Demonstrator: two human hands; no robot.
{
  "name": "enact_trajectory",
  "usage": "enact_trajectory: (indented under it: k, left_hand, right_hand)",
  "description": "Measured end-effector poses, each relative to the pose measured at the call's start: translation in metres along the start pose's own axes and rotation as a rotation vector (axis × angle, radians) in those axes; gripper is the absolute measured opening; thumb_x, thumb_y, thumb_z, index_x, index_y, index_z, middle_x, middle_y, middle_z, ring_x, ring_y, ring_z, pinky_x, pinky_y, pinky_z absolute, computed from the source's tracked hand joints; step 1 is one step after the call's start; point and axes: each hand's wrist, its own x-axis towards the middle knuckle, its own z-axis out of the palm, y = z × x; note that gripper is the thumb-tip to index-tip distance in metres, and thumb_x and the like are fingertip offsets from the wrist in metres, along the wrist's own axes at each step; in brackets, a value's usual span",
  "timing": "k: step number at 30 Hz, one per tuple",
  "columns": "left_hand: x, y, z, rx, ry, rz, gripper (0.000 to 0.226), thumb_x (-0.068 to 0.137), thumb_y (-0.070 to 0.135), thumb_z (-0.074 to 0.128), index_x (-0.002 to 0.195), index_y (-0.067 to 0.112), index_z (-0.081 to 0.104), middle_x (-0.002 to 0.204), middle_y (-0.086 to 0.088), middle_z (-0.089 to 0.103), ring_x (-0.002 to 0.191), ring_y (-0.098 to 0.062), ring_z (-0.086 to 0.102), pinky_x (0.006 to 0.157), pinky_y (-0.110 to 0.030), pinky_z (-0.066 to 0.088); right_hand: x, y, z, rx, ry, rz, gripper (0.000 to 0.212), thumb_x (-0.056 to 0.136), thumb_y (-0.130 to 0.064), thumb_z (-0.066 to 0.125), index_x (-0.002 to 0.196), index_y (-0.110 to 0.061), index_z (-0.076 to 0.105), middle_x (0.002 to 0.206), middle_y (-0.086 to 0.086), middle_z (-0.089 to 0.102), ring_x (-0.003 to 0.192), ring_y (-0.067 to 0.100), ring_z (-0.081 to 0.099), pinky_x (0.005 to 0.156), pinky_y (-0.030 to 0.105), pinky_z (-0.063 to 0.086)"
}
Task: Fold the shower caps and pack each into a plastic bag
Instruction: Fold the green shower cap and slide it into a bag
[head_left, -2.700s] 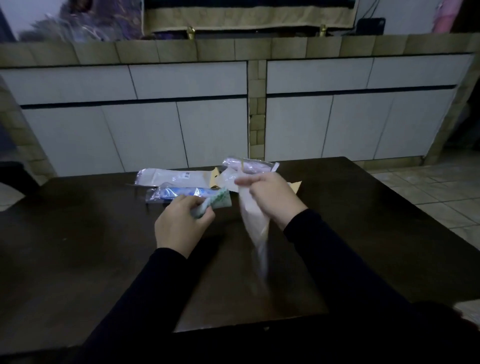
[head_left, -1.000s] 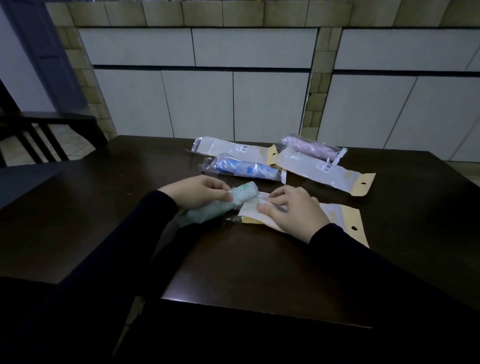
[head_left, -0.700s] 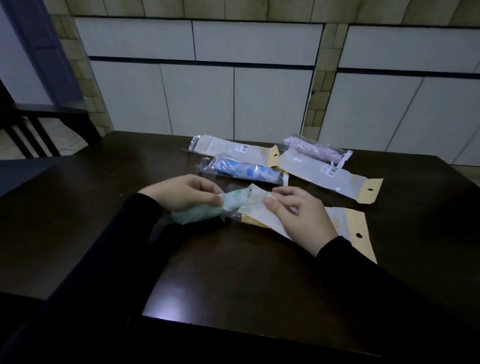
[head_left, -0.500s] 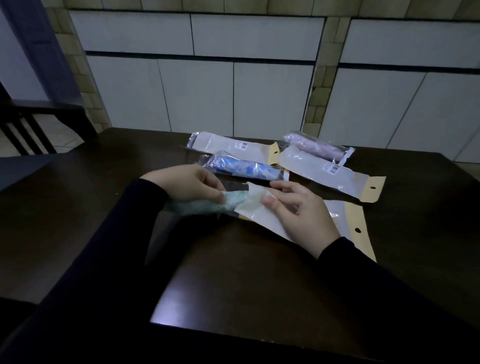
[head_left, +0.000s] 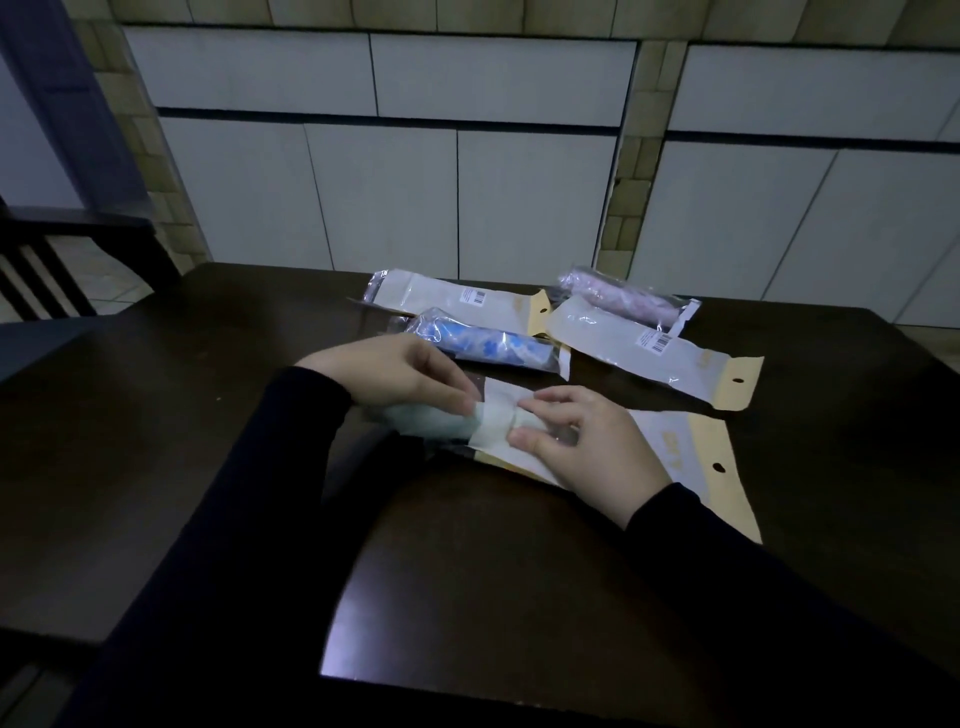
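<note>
Left hand (head_left: 395, 376) fingers pinch rolled cap (head_left: 431, 422); right hand (head_left: 587, 452) fingers pinch bag (head_left: 675, 447) mouth.

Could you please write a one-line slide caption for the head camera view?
Left hand feeds a rolled green shower cap into a plastic bag whose mouth the right hand holds.

Dim, bluish; tabletop (head_left: 363, 649) glare near edge; wide-angle bending.

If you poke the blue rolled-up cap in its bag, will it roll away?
Probably only a little. The blue packed cap looks like a rounded roll, but its flat bag end lies on the table and would likely stop it. The shiny, crinkled plastic suggests it is light and slippery.
</note>
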Motion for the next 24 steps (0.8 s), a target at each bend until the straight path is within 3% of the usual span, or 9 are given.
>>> enact_trajectory:
  k: [3,6,8,12,13,15,17,20,24]
  left_hand:
    - [-0.007,-0.012,-0.005,-0.173,0.095,0.004,0.040,0.055,0.039,0.081,0.092,0.024,0.076,0.099,0.001,0.074,0.097,-0.013,0.065,0.096,-0.033,0.046]
    - [-0.005,-0.016,-0.001,-0.086,0.208,-0.112,0.017,0.074,0.033,0.080,0.089,0.027,0.074,0.092,-0.005,0.072,0.084,-0.015,0.062,0.088,-0.036,0.051]
    - [-0.001,-0.009,0.008,-0.059,0.270,-0.113,0.008,0.082,0.033,0.074,0.087,0.027,0.074,0.089,-0.001,0.073,0.076,-0.011,0.061,0.081,-0.031,0.052]
    - [0.008,0.010,0.033,-0.005,0.263,-0.012,0.008,0.088,0.033,0.066,0.089,0.027,0.071,0.060,0.019,0.065,0.047,0.000,0.054,0.050,-0.014,0.045]
    - [0.008,0.011,0.035,-0.044,0.285,-0.011,0.008,0.088,0.032,0.066,0.092,0.026,0.071,0.064,0.017,0.066,0.048,-0.002,0.056,0.050,-0.014,0.046]
    - [0.006,0.009,0.032,-0.173,0.348,-0.004,0.013,0.086,0.029,0.070,0.096,0.022,0.072,0.083,0.010,0.072,0.065,-0.011,0.067,0.064,-0.020,0.054]
    - [0.002,0.003,0.028,-0.214,0.430,-0.007,0.012,0.082,0.024,0.074,0.092,0.017,0.074,0.084,0.002,0.073,0.071,-0.015,0.068,0.073,-0.022,0.054]
    - [0.000,-0.003,0.031,-0.178,0.508,-0.071,0.010,0.077,0.025,0.079,0.079,0.017,0.074,0.069,0.005,0.071,0.060,-0.006,0.063,0.066,-0.019,0.052]
    - [0.004,0.000,0.039,-0.230,0.477,-0.101,0.011,0.080,0.030,0.076,0.076,0.020,0.074,0.062,0.011,0.070,0.055,0.002,0.060,0.057,-0.014,0.046]
  right_hand:
    - [0.001,0.002,-0.001,-0.023,0.061,0.054,0.045,0.083,-0.053,0.064,0.124,-0.036,0.061,0.132,-0.016,0.051,0.124,0.006,0.043,0.109,0.040,0.033]
    - [0.001,0.002,-0.002,-0.016,0.081,0.054,0.048,0.083,-0.052,0.064,0.128,-0.035,0.059,0.134,-0.015,0.050,0.127,0.008,0.041,0.110,0.041,0.030]
    - [0.000,0.000,-0.001,-0.038,0.073,0.027,0.049,0.084,-0.051,0.063,0.130,-0.033,0.057,0.135,-0.014,0.049,0.128,0.009,0.040,0.110,0.041,0.030]
    - [0.001,-0.001,0.002,-0.074,0.080,-0.056,0.047,0.084,-0.053,0.061,0.126,-0.032,0.061,0.131,-0.015,0.053,0.126,0.009,0.041,0.110,0.040,0.029]
    - [0.001,0.000,0.002,-0.066,0.096,-0.048,0.047,0.084,-0.053,0.061,0.126,-0.032,0.062,0.130,-0.015,0.053,0.126,0.008,0.042,0.110,0.040,0.029]
    - [0.001,0.001,-0.001,-0.080,0.121,-0.033,0.045,0.086,-0.052,0.059,0.127,-0.032,0.061,0.131,-0.014,0.051,0.127,0.008,0.039,0.110,0.038,0.028]
    - [0.000,0.001,-0.001,-0.127,0.132,-0.036,0.041,0.092,-0.046,0.054,0.130,-0.032,0.057,0.132,-0.012,0.047,0.128,0.010,0.035,0.110,0.034,0.027]
    - [-0.002,0.000,-0.001,-0.187,0.122,-0.030,0.040,0.096,-0.038,0.049,0.135,-0.033,0.053,0.131,-0.009,0.044,0.127,0.011,0.032,0.107,0.030,0.026]
    - [-0.003,-0.003,0.000,-0.252,0.112,-0.040,0.040,0.096,-0.037,0.047,0.136,-0.033,0.050,0.131,-0.008,0.043,0.126,0.012,0.032,0.105,0.031,0.023]
